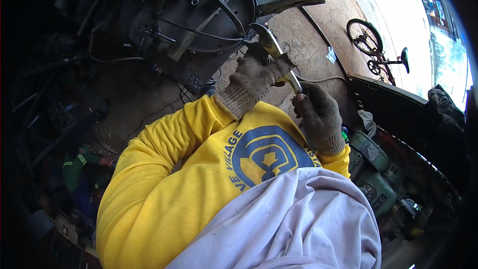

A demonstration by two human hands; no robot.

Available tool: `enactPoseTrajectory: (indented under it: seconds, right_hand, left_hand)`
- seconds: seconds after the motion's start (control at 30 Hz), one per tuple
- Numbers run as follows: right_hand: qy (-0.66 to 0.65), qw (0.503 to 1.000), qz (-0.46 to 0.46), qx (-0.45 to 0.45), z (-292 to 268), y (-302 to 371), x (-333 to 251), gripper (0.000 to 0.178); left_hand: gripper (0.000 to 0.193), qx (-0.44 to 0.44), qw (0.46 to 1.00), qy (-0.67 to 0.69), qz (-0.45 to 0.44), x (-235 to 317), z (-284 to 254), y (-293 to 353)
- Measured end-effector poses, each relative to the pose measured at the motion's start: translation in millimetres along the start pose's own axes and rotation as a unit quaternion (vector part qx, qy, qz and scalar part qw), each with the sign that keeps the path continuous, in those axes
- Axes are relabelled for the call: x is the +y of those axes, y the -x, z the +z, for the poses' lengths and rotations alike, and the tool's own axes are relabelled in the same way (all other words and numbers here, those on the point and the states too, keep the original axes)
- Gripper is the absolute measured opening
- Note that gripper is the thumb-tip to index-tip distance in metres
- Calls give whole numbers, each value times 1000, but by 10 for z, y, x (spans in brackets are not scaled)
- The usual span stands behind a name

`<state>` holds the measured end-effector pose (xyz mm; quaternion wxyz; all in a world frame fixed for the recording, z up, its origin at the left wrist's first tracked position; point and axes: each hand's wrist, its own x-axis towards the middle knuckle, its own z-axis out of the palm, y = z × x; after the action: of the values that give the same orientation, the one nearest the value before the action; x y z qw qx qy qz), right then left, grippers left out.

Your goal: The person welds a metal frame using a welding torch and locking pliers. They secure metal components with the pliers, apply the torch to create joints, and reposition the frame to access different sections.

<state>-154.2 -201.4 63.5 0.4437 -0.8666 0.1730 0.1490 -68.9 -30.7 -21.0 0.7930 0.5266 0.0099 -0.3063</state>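
Above dark metal frame (199,15): left hand (251,79) and right hand (318,117), both gloved, grip clamped on angle grinder (271,45). Bicycle (373,45) well apart.

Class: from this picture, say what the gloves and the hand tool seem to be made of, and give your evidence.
Gloves: knitted fabric, probably cotton, grey-brown and soiled; ribbed cuff and frayed edges show.
Hand tool: metal, likely steel; a dull, worn sheen with yellowish patches, perhaps paint.
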Motion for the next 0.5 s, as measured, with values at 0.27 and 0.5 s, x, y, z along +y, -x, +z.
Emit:
enactPoseTrajectory:
  seconds: [0.27, 0.5]
  right_hand:
    - [21, 999, -21, -26, -9, 8, 9, 30]
    - [-12, 998, 13, -65, -28, 8, 1, 31]
  left_hand:
    - [25, -6, 987, -135, 90, -13, 1, 23]
    - [46, -1, 957, -235, 170, -120, -92, 105]
